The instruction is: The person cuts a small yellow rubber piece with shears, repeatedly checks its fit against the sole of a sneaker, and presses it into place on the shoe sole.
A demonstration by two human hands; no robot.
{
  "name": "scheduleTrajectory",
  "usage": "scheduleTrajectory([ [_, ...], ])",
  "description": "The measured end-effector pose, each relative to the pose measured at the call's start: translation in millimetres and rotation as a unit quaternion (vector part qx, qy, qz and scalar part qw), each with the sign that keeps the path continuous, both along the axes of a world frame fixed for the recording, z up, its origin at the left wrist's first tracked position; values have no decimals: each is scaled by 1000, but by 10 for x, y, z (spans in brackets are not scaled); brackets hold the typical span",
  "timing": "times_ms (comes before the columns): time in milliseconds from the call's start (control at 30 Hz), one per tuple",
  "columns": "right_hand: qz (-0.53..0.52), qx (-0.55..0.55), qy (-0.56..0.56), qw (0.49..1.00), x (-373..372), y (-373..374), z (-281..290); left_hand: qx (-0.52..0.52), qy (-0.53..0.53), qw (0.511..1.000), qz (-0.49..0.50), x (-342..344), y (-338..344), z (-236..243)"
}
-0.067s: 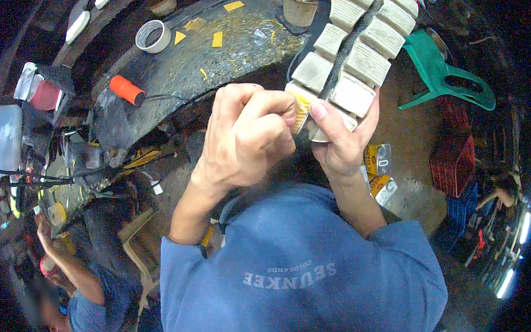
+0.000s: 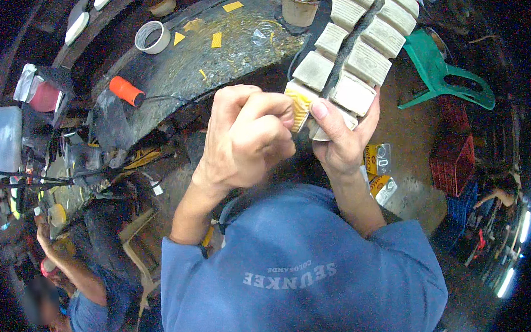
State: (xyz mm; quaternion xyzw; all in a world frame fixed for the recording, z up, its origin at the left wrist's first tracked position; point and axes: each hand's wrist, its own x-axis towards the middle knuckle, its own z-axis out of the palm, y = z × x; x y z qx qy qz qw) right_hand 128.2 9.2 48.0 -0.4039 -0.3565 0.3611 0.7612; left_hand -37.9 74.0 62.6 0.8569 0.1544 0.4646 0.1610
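Note:
A shoe [image 2: 367, 57] is held sole up, its thick off-white tread blocks split by a dark groove. My right hand [image 2: 346, 140] grips it at the near end, thumb on the sole beside the groove. On the near left block lies a yellow ribbed patch [image 2: 300, 108]. My left hand [image 2: 241, 137] is closed in a fist with its curled fingers against the patch's left side. Whatever those fingers pinch, if anything, is hidden behind the knuckles.
A dark, glue-stained workbench [image 2: 163, 82] carries a tape roll [image 2: 152, 37], an orange cylinder [image 2: 126, 90] and yellow scraps [image 2: 216, 40]. A pot [image 2: 299, 9] stands behind. Right are a green plastic chair [image 2: 449, 72] and red crates [image 2: 454, 165]. Another person [image 2: 95, 306] works at lower left.
My left fist has shifted very slightly, and a bit more of the yellow patch shows. The shoe and my right hand look the same.

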Motion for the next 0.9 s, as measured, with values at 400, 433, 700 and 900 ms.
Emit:
scheduleTrajectory([
  [400,-4,26,-30,999,36,-32,32,134,36,987,78,-26,-52,196],
  [433,-8,12,-38,999,48,-47,37,144,29,987,66,-7,-38,225],
  [700,-32,20,15,999,28,-11,14,127,67,990,-15,7,87,243],
  [900,-35,-2,34,999,181,-55,-53,68,-75,992,-80,221,97,-77],
])
